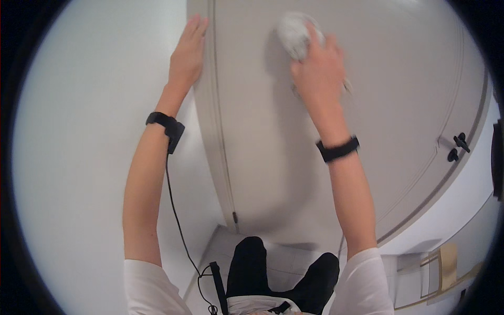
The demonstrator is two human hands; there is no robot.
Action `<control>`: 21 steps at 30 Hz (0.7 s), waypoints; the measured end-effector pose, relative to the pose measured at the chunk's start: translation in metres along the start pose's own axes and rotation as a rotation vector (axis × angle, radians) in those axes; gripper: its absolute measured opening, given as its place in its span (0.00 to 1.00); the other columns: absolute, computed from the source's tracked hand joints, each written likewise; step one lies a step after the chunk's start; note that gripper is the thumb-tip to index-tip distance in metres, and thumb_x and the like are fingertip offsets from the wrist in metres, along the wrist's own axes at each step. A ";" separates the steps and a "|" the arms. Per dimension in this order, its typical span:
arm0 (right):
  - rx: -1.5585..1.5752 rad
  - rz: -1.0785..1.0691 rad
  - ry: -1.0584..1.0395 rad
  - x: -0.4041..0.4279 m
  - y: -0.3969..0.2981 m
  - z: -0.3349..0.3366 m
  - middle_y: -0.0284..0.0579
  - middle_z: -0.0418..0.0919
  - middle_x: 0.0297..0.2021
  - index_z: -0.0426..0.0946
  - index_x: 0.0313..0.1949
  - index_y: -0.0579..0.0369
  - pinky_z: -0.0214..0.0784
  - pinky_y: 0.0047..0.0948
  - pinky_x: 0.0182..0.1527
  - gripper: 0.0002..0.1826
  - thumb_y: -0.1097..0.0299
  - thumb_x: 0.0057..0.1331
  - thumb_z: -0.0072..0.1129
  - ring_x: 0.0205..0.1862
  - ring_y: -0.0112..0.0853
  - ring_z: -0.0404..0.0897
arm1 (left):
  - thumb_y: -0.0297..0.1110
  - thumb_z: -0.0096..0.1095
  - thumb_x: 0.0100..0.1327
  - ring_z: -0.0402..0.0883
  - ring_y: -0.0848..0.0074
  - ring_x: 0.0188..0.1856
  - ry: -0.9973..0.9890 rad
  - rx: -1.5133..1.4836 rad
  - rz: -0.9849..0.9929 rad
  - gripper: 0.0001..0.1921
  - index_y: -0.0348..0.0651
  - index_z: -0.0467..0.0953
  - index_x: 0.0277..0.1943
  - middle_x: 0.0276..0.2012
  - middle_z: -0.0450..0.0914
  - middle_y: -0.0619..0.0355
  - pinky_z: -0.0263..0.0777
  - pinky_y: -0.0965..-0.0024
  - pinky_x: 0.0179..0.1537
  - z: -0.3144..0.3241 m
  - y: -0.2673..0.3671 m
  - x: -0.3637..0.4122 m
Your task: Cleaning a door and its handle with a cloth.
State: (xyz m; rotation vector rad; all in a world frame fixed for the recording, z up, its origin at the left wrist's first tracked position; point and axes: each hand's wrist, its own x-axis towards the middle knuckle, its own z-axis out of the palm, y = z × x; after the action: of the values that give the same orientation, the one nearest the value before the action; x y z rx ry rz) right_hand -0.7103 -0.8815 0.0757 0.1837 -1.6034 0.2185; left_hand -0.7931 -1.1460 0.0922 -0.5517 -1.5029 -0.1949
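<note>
A white cloth (pixel 295 35), bunched up and blurred, lies against the pale door (pixel 252 130). My right hand (pixel 321 65) grips it, with fingers spread over its right side. A bit of pale material pokes out beside the right wrist, too blurred to name. At the upper left, my left hand (pixel 187 53) rests flat along the door frame (pixel 205 102) where it meets the white wall, holding nothing. Its fingers are straight and point up. Black straps circle both wrists; the left one carries a small black box (pixel 175 136) with a cable.
A black door handle (pixel 461 142) sits at the door's right edge, above a black lock knob (pixel 453 155). The white wall (pixel 86 138) stands close on my left. A black cable (pixel 177 224) hangs beside my legs. Wooden furniture (pixel 447 267) stands at the lower right.
</note>
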 end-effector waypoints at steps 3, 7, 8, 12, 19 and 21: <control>0.024 -0.083 0.017 0.029 -0.034 0.036 0.51 0.72 0.43 0.70 0.55 0.48 0.68 0.43 0.42 0.28 0.71 0.51 0.57 0.42 0.46 0.73 | 0.32 0.41 0.71 0.57 0.65 0.69 -0.079 -0.076 -0.032 0.21 0.52 0.64 0.66 0.68 0.59 0.57 0.56 0.66 0.66 0.006 0.010 0.009; 0.088 -0.191 -0.067 -0.017 -0.068 0.067 0.51 0.72 0.43 0.69 0.56 0.49 0.64 0.48 0.45 0.25 0.69 0.56 0.52 0.43 0.45 0.72 | 0.32 0.40 0.70 0.58 0.65 0.69 -0.138 -0.081 -0.019 0.21 0.52 0.63 0.66 0.69 0.58 0.57 0.58 0.66 0.65 0.006 0.004 0.008; 0.085 -0.204 -0.088 -0.043 -0.074 0.072 0.50 0.72 0.42 0.69 0.57 0.48 0.64 0.48 0.45 0.26 0.69 0.56 0.52 0.43 0.44 0.72 | 0.33 0.40 0.70 0.58 0.66 0.69 -0.139 -0.079 -0.010 0.22 0.53 0.63 0.66 0.69 0.58 0.57 0.59 0.66 0.65 0.008 0.002 0.008; 0.075 -0.221 -0.236 -0.134 -0.072 0.067 0.48 0.71 0.39 0.66 0.60 0.46 0.64 0.44 0.43 0.29 0.70 0.55 0.52 0.40 0.43 0.70 | 0.34 0.41 0.70 0.56 0.64 0.70 -0.162 0.013 -0.058 0.23 0.54 0.61 0.67 0.69 0.56 0.56 0.58 0.63 0.66 0.004 0.021 0.012; 0.105 -0.076 -0.250 -0.158 -0.003 -0.004 0.48 0.70 0.42 0.65 0.63 0.41 0.67 0.40 0.40 0.44 0.77 0.42 0.60 0.38 0.46 0.70 | 0.28 0.40 0.67 0.50 0.55 0.71 0.082 0.020 0.002 0.27 0.45 0.54 0.69 0.69 0.53 0.47 0.44 0.59 0.71 0.017 -0.003 0.000; 0.061 0.026 -0.196 -0.150 0.042 -0.041 0.52 0.70 0.44 0.64 0.64 0.38 0.68 0.43 0.45 0.45 0.76 0.41 0.61 0.43 0.48 0.71 | 0.31 0.39 0.69 0.51 0.56 0.71 0.123 0.061 0.022 0.25 0.48 0.55 0.69 0.70 0.53 0.48 0.46 0.59 0.70 0.014 0.000 0.001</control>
State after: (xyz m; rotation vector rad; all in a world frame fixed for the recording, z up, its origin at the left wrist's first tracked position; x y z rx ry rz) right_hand -0.6745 -0.8329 -0.0737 0.2368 -1.7956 0.2765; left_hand -0.8057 -1.1397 0.0924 -0.4985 -1.3782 -0.1620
